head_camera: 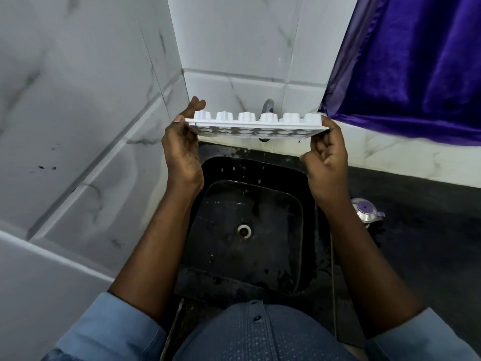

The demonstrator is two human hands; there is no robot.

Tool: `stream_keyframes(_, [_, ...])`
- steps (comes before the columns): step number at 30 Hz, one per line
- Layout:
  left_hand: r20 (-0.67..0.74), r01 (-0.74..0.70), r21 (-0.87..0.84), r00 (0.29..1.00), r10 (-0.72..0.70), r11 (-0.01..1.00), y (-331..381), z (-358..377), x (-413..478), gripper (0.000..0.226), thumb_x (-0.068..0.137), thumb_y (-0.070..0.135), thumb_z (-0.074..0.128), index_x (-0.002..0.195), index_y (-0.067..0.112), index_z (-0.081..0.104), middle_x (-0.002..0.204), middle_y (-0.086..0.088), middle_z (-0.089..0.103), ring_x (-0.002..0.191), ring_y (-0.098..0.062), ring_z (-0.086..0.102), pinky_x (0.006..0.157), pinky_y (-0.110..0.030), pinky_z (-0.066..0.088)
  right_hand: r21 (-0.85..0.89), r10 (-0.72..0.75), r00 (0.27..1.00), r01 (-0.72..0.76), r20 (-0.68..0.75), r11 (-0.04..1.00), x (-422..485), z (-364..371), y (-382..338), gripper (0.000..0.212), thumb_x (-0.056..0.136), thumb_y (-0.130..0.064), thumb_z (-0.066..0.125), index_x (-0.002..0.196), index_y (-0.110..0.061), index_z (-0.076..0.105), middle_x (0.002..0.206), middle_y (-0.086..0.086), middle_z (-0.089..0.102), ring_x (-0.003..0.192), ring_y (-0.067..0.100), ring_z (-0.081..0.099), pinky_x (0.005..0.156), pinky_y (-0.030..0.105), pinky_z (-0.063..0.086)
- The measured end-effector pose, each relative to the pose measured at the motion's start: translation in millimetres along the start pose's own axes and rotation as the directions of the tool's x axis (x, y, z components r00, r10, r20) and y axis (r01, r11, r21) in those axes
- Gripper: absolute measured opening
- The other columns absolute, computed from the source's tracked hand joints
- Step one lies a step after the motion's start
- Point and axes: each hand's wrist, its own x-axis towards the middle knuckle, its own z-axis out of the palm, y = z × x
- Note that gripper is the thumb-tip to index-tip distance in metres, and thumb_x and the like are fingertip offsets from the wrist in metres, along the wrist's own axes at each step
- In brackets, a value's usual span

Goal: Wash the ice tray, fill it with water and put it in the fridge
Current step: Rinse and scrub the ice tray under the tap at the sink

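White plastic ice tray | we judge: light, stiff, slick | left hand grips 9 o'clock end, right hand 3 o'clock

The white plastic ice tray is held upside down and roughly level by its short ends, fluted cup bottoms upward, dripping above the black sink.

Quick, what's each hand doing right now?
The left hand grips the ice tray at its left end.
The right hand grips its right end.
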Motion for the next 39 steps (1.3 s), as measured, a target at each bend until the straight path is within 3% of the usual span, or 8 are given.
stream_keyframes(3, [0.005,-0.001,0.002,1.0,0.001,1.0,0,0,-1,0.05,0.1,0.036,0.037,0.105,0.031,0.086,0.148,-0.008,0.065,0.145,-0.02,0.054,0.106,-0.027,0.048,0.007,-0.023,1.0,0.023,-0.009,1.0,2,-1,-3,0.068,0.083,0.019,0.047,0.149,0.0,0.042,0.14,0.001,0.063,0.132,0.014,0.06,0.094,0.018,0.051])
stream_keyframes(7, [0.007,-0.013,-0.01,1.0,0.013,1.0,1,1,-1,0.05,0.101,0.035,0.036,0.105,0.029,0.086,0.145,-0.006,0.067,0.144,-0.021,0.055,0.108,-0.029,0.048,0.004,-0.053,0.999,0.053,-0.003,0.999,5,0,-5,0.07,0.083,0.021,0.047,0.15,0.001,0.04,0.143,0.007,0.06,0.136,0.016,0.057,0.099,0.019,0.05])
stream_keyframes(13, [-0.006,-0.03,-0.009,1.0,0.03,1.0,7,3,-2,0.051,0.102,0.035,0.036,0.104,0.029,0.086,0.149,-0.014,0.063,0.14,-0.02,0.059,0.101,-0.026,0.051,0.012,-0.098,0.995,0.098,0.021,0.995,6,2,-6,0.071,0.082,0.021,0.047,0.149,0.001,0.04,0.141,-0.005,0.063,0.138,0.018,0.056,0.107,0.024,0.046])
stream_keyframes(17, [-0.011,-0.062,-0.001,0.998,0.062,0.998,9,2,-3,0.052,0.1,0.033,0.035,0.1,0.03,0.087,0.151,-0.017,0.06,0.143,-0.023,0.056,0.104,-0.028,0.049,0.019,-0.103,0.994,0.103,0.036,0.995,6,3,-5,0.07,0.081,0.021,0.047,0.148,0.001,0.041,0.134,-0.017,0.065,0.131,0.012,0.061,0.098,0.019,0.05])
stream_keyframes(26, [-0.084,-0.19,0.009,0.978,0.19,0.982,-3,-3,-7,0.05,0.1,0.035,0.038,0.104,0.022,0.085,0.144,-0.026,0.062,0.142,-0.035,0.056,0.121,-0.053,0.041,0.042,-0.131,0.99,0.129,0.051,0.991,-2,10,-2,0.073,0.082,0.026,0.044,0.148,-0.005,0.037,0.135,-0.021,0.06,0.107,-0.004,0.061,0.084,0.014,0.049])
stream_keyframes(30, [-0.127,-0.196,0.057,0.971,0.202,0.979,-9,-7,-8,0.061,0.093,0.046,0.045,0.118,0.001,0.077,0.144,-0.028,0.063,0.137,-0.033,0.06,0.114,-0.046,0.048,0.071,-0.133,0.989,0.128,0.068,0.989,-2,11,3,0.067,0.082,0.026,0.043,0.144,0.002,0.038,0.128,-0.022,0.063,0.106,0.0,0.061,0.084,0.018,0.049])
stream_keyframes(34, [-0.111,-0.261,0.152,0.954,0.279,0.953,-14,-10,-11,0.055,0.097,0.044,0.041,0.125,0.007,0.071,0.144,-0.025,0.063,0.136,-0.03,0.061,0.112,-0.045,0.049,0.046,-0.123,0.989,0.12,0.083,0.992,-2,9,8,0.062,0.081,0.029,0.043,0.141,0.011,0.04,0.122,-0.016,0.065,0.108,0.005,0.062,0.085,0.021,0.05])
stream_keyframes(39, [-0.081,-0.294,0.19,0.946,0.314,0.937,-23,-17,-9,0.058,0.102,0.04,0.036,0.131,0.001,0.066,0.144,-0.026,0.062,0.137,-0.034,0.06,0.114,-0.052,0.049,0.068,-0.194,0.98,0.191,0.033,0.979,-2,10,9,0.061,0.084,0.024,0.045,0.143,0.008,0.042,0.131,-0.01,0.063,0.119,0.011,0.062,0.093,0.018,0.051])
